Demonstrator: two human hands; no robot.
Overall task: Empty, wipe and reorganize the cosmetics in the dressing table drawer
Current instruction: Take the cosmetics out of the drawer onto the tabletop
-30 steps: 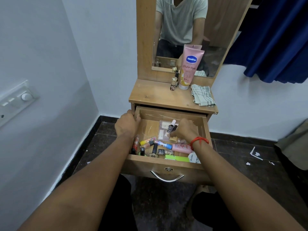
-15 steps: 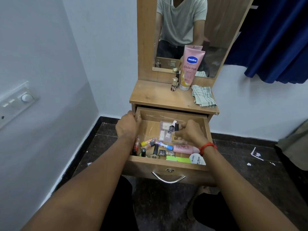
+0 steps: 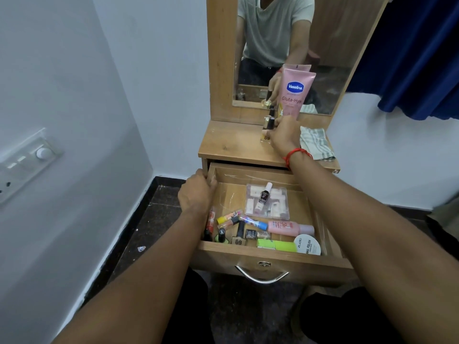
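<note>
The wooden drawer (image 3: 270, 260) stands pulled open, and my left hand (image 3: 196, 194) grips its left wall. Inside lie a clear plastic case (image 3: 275, 209) with a dark nail polish bottle (image 3: 263, 196) on top, a pink bottle (image 3: 290, 227), a green tube (image 3: 275, 244), a white round jar (image 3: 308, 244) and several lipsticks and small bottles (image 3: 231, 228). My right hand (image 3: 285, 134) is up on the dresser top (image 3: 231, 145), closed on a small beige bottle (image 3: 265, 135) beside a dark-capped bottle (image 3: 269, 122).
A pink Vaseline tube (image 3: 296, 93) stands against the mirror (image 3: 327, 70). A striped cloth (image 3: 316, 142) lies at the right of the dresser top. A white wall with a switch plate (image 3: 27, 160) is at the left, a blue curtain (image 3: 417, 58) at the right.
My right hand has lifted out of the drawer with a small beige bottle and moved up onto the dresser top. My left hand stayed on the drawer's left wall.
</note>
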